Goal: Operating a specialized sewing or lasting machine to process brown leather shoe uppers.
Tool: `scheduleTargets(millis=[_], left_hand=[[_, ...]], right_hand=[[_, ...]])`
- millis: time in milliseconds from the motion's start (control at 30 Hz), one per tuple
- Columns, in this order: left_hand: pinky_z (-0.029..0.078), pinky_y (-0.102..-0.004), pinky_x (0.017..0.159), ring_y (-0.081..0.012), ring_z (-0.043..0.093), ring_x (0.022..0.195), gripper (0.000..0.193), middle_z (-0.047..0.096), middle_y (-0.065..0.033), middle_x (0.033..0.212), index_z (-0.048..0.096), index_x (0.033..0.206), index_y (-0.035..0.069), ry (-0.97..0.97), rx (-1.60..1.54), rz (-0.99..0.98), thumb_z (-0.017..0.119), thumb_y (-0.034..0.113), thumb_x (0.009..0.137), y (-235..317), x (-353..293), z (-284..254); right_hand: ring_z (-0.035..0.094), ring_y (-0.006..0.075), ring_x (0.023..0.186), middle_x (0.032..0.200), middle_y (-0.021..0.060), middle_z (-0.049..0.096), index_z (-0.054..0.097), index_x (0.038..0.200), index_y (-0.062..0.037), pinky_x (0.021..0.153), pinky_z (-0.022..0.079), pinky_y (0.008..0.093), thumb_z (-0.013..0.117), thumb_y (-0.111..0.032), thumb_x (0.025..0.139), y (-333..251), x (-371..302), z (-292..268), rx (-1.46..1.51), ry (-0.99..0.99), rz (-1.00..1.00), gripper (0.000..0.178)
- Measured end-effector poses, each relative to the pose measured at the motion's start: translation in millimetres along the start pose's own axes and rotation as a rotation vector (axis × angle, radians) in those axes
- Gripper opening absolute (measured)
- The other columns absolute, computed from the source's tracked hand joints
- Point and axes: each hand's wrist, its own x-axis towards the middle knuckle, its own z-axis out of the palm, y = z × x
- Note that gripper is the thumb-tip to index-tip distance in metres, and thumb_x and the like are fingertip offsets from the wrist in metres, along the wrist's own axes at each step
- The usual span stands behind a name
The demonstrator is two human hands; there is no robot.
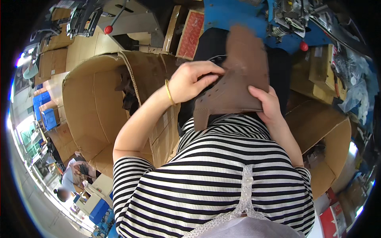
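1. A person in a striped top holds a brown leather boot upper (238, 75) up at chest height, near the 12 o'clock of the view, with both hands closed on it.
2. The left hand (190, 81), a gold bangle (169, 92) at its wrist, grips the piece's left edge, fingers curled over the row of punched eyelet holes.
3. The right hand (268, 105) clasps the lower right edge, thumb laid on the face.
4. An open cardboard box (95, 107) with dark pieces inside stands at 9 o'clock; a second box (325, 135) lies at 3 o'clock; a blue machine (254, 18) rises at 12 o'clock.
5. Handled well, the limp leather would be kept flat between both grips, fingers at the edges so that the surface shows unobstructed and uncreased.
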Motion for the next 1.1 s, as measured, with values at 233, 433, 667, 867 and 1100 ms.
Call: scheduleTargets(millis=[233,433,667,867,1100], left_hand=[[0.034,-0.0424,0.103,-0.0277,0.057,0.113,0.015,0.066,-0.0095,0.113,0.069,0.095,0.002,0.046,-0.19,0.244,0.059,0.006,0.084,-7,-1,51],[0.018,-0.0516,0.113,-0.0359,0.045,0.129,0.028,0.063,-0.0146,0.105,0.064,0.084,-0.008,-0.036,-0.155,0.189,0.058,0.02,0.083,16,13,54],[0.022,-0.0504,0.112,-0.0362,0.041,0.132,0.021,0.064,-0.0114,0.108,0.065,0.104,-0.002,-0.032,-0.15,0.128,0.062,0.01,0.086,46,47,61],[0.047,-0.0298,0.082,-0.0277,0.06,0.09,0.015,0.059,-0.0145,0.09,0.062,0.099,-0.007,0.482,0.032,0.267,0.059,-0.001,0.086,71,82,72],[0.046,-0.0335,0.064,-0.0328,0.058,0.07,0.013,0.059,-0.0165,0.077,0.061,0.094,-0.004,0.56,0.126,0.262,0.059,0.008,0.09,67,123,68]], right_hand=[[0.061,0.0246,0.103,0.112,0.0123,0.062,0.053,0.123,0.0012,0.089,0.05,0.0385,0.06,-0.011,0.088,12,-45,-16,0.332,0.398,-0.032,0.037],[0.061,0.0235,0.101,0.112,0.0103,0.062,0.054,0.12,-0.001,0.087,0.05,0.0388,0.062,-0.013,0.088,3,-57,-35,0.455,0.491,-0.145,0.035],[0.061,0.0226,0.101,0.111,0.0098,0.062,0.055,0.119,-0.0011,0.088,0.05,0.0378,0.062,-0.011,0.088,-8,-61,-43,0.546,0.559,-0.344,0.034],[0.061,0.0247,0.106,0.116,0.0122,0.062,0.056,0.119,0.001,0.092,0.048,0.0404,0.054,-0.017,0.092,-19,-58,-62,0.81,0.074,-0.282,0.032],[0.06,0.0241,0.106,0.115,0.0141,0.061,0.054,0.118,0.0046,0.092,0.048,0.0382,0.052,-0.005,0.085,-53,-55,-69,0.482,0.094,-0.402,0.035]])
